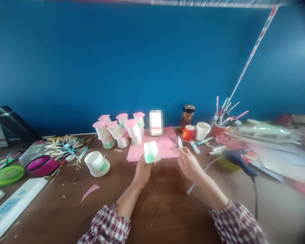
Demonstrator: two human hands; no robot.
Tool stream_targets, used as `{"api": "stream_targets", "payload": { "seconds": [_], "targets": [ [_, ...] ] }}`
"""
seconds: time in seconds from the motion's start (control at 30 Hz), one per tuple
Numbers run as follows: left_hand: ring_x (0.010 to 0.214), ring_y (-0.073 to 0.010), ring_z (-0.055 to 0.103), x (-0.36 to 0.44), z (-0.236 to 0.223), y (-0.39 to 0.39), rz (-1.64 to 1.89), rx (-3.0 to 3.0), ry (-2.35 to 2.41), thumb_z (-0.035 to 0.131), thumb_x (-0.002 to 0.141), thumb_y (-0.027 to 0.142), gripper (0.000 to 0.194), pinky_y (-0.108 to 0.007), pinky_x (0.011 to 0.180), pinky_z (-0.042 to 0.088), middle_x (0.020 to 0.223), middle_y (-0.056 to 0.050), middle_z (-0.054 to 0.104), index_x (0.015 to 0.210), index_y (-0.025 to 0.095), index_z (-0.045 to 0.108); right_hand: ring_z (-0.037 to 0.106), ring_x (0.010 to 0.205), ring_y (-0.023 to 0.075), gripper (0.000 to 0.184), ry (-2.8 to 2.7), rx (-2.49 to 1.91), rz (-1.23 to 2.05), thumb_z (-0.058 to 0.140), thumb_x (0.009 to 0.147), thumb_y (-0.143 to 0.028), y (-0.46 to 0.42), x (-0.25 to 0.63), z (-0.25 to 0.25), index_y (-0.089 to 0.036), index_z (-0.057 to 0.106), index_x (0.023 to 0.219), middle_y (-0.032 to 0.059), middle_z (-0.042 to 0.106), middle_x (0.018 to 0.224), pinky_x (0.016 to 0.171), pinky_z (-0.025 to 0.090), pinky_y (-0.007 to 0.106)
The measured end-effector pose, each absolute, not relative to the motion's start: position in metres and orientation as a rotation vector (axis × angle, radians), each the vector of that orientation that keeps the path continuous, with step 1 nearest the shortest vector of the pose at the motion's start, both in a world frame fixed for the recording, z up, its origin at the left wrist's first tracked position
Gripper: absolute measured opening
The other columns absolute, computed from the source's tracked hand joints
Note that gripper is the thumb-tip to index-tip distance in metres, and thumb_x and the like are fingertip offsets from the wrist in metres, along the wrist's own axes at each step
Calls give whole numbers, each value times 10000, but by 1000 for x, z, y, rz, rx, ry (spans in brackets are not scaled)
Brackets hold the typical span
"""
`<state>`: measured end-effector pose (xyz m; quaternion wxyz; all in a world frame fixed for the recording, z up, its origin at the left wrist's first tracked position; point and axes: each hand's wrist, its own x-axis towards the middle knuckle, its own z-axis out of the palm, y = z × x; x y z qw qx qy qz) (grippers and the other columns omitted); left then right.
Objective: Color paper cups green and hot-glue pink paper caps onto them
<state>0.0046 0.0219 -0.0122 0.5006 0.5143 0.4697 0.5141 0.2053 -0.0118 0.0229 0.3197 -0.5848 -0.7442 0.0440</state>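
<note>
While my left fingers (141,163) are closed round the white cup (153,153), held roughly upright over the worktop (165,206), my right fingers (183,154) pinch a slim white tool (180,142), apart from the cup, to its right.

Seen from the middle of the desk (155,210), whose brown top looks wood-like and smooth with a faint sheen, matt pink paper sheets (139,152) lie at twelve o'clock. The white cups (136,131) toward eleven o'clock look like smooth paper. At one o'clock, the jar lid (188,108) is glossy. The power strip (15,206), at nine o'clock, is smooth plastic; the plaid sleeves (108,225) are cloth.
</note>
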Motion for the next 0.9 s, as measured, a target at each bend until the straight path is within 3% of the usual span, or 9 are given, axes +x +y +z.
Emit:
{"api": "stream_targets", "payload": {
  "seconds": [0.07, 0.13, 0.23, 0.33, 0.43, 0.6, 0.73, 0.9],
  "targets": [
    [734, -175, 580, 1, -11, 23, 1250, 1374, 1178, 544, 694, 109, 207, -302, 729, 430, 761, -26, 640, 880, 166, 616, 583, 804, 169, 444, -2030, -1453, 194, 364, 784, -49, -21, 216, 20, -221, 515, 1164, 61, 570, 965, 735, 466, 288],
    [778, -197, 585, -1, -9, 23, 1317, 1433, 1213, 532, 674, 81, 252, -297, 748, 417, 791, -36, 651, 887, 172, 630, 586, 689, 157, 415, -1967, -1480, 253, 370, 770, -65, -30, 223, 15, -186, 452, 1158, 39, 592, 867, 673, 470, 284],
    [803, -209, 580, -5, -7, 20, 1408, 1435, 1214, 549, 631, 38, 428, -282, 742, 401, 855, -42, 654, 1027, 194, 597, 580, 596, 169, 389, -1786, -1605, 212, 407, 782, -148, -35, 230, 10, -144, 379, 1170, 18, 598, 750, 605, 459, 293],
    [755, -209, 564, -8, -7, 20, 1381, 1515, 1285, 536, 614, 3, 539, -279, 698, 377, 840, -40, 639, 1113, 204, 518, 604, 622, 200, 287, -1641, -1806, 96, 480, 801, -294, -27, 235, 15, -155, 477, 1051, 27, 612, 713, 595, 437, 298],
    [746, -218, 548, -11, -7, 22, 1378, 1596, 1363, 527, 624, 9, 396, -281, 681, 350, 823, -46, 615, 965, 208, 530, 620, 676, 213, 154, -1618, -1978, 39, 492, 811, -328, -11, 238, 22, -187, 541, 852, 31, 627, 704, 603, 410, 285],
    [708, -237, 538, -15, -10, 27, 1327, 1762, 1582, 574, 675, 112, 197, -290, 675, 325, 655, -18, 542, 809, 230, 491, 627, 793, 241, 164, -1680, -2157, -18, 532, 810, -311, 9, 239, 14, -166, 542, 887, 93, 645, 862, 627, 386, 288],
    [791, -270, 560, -15, -10, 23, 1152, 1879, 1787, 567, 674, 105, 192, -312, 712, 334, 624, -32, 538, 798, 226, 485, 630, 784, 244, 113, -1668, -2204, 0, 516, 816, -250, 13, 239, 3, -159, 544, 878, 109, 646, 859, 612, 376, 293],
    [938, -263, 550, -11, -2, 12, 737, 2135, 2007, 475, 784, 158, 93, -338, 784, 370, 777, -85, 615, 868, 192, 495, 632, 775, 244, 91, -1645, -2230, 27, 510, 804, -215, 13, 243, -2, -164, 541, 873, 98, 652, 837, 604, 375, 291]
  ]
}}
